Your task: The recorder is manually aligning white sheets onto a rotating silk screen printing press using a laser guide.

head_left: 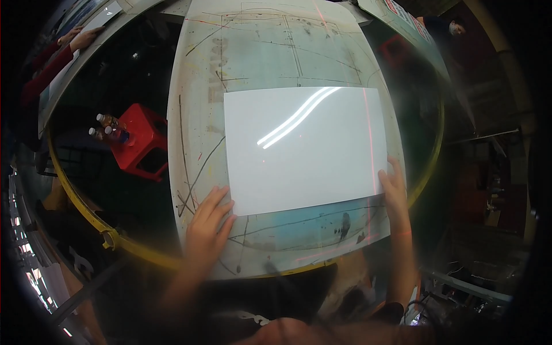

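A glossy white rectangular sheet lies flat on the pale, stained board in front of me. Two bright light streaks reflect off its surface, and a red light line runs down near its right edge. My left hand rests at the sheet's near left corner, fingers stretched out and fingertips touching the edge. At the near right corner is my right hand, thumb against the edge and fingers extended along the side, apart from the thumb. Neither hand visibly grips around the sheet; the undersides of the fingers are hidden.
A yellow curved rail rings the board. To the left stands a red stool with several bottles on it. At the far left, another person's hands work at a table. Another person is at the far right.
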Motion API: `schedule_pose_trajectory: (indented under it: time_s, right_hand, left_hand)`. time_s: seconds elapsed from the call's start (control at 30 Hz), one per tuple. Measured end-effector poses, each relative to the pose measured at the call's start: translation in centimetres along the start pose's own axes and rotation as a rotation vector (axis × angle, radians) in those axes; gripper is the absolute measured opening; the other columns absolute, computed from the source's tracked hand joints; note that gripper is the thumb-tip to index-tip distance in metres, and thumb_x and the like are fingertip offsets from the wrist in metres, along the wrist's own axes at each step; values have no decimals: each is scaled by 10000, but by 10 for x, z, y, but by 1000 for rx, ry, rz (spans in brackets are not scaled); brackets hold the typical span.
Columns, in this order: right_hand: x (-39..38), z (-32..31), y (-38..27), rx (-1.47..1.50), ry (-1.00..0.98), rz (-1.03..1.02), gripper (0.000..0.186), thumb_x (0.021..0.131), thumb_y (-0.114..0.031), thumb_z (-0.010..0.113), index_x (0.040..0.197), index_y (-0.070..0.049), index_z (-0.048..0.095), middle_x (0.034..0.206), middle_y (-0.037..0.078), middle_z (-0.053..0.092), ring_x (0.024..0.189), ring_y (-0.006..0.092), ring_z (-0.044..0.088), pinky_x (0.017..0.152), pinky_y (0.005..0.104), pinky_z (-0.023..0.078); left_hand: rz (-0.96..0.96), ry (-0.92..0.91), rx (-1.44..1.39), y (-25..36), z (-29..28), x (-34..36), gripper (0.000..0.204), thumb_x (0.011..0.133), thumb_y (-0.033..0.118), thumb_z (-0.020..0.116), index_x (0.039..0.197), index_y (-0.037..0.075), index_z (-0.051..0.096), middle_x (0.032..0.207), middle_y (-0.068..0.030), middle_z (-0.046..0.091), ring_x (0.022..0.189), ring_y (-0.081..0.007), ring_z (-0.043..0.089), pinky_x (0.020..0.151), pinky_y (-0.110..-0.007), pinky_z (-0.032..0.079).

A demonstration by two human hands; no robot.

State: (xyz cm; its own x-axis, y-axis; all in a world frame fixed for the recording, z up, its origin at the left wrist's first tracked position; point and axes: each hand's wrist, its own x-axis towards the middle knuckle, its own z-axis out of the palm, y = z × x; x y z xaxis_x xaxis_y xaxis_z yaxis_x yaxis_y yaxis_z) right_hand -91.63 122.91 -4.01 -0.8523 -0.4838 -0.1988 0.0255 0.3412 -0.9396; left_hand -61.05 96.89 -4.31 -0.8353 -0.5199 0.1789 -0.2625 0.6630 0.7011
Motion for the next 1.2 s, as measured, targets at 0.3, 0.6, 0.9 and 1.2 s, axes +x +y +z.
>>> schedule_pose_trajectory:
  time_s: [0.3,0.6,0.9,1.2]
  right_hand:
    - [0,2,1,-19,5,-14,420,948,-118,492,1336,-48,344,1026,145,658,937,156,620,854,282,449]
    - [-1,6,-1,-17,1,4,427,949,-121,486,1342,-42,337,1041,140,654,952,155,614,863,279,444]
    - [0,3,-2,-30,-20,-4,420,948,-120,487,1336,-34,350,1071,155,653,967,148,609,868,269,442]
    - [5,2,9,-49,-17,-107,451,919,-57,513,1344,9,379,1148,164,608,1035,143,571,868,265,442]
  left_hand:
    - [-28,10,-24,3,1,1,159,777,-26,665,923,-42,606,1251,-178,572,1223,-378,502,977,-408,430]
    - [-32,14,-25,5,2,2,127,793,-44,633,913,-45,591,1256,-187,563,1223,-393,497,978,-417,427]
    - [-35,-4,4,8,1,0,125,795,-52,623,912,-46,579,1263,-197,549,1225,-396,493,979,-417,424]
    - [-34,-43,126,17,-1,3,114,800,-33,619,905,-47,576,1265,-184,541,1194,-388,513,948,-416,440]
